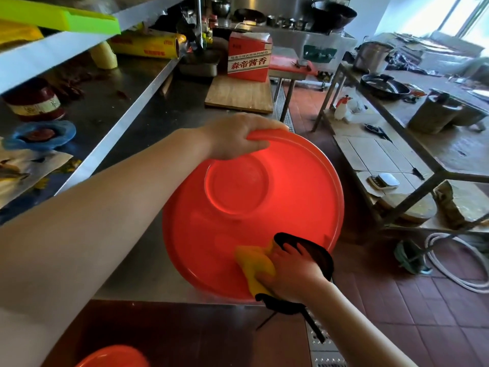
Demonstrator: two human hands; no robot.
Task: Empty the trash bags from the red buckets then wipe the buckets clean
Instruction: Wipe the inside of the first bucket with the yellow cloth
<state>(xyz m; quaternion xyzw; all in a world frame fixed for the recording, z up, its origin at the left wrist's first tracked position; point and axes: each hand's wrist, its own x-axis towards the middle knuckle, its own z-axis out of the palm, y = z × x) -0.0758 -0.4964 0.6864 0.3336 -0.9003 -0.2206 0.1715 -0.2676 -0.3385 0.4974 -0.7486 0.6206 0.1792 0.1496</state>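
A red bucket (291, 202) lies tipped on the steel counter (148, 128), its mouth facing me and its inside bare. My left hand (238, 136) grips the bucket's far rim, fingers curled over the edge. My right hand (293, 271) is inside the bucket near its lower wall and presses a yellow cloth (254, 266) with a black edge against the red plastic, fingers curled on the cloth. A second red bucket (113, 357) shows partly at the bottom left edge of the view.
A wooden board (238, 98) with a red carton (250, 56) lies farther along the counter. A shelf (66, 107) at left holds jars and wrap rolls. A steel table (423, 144) with pots stands at right, hoses (455, 268) lie on the tiled floor.
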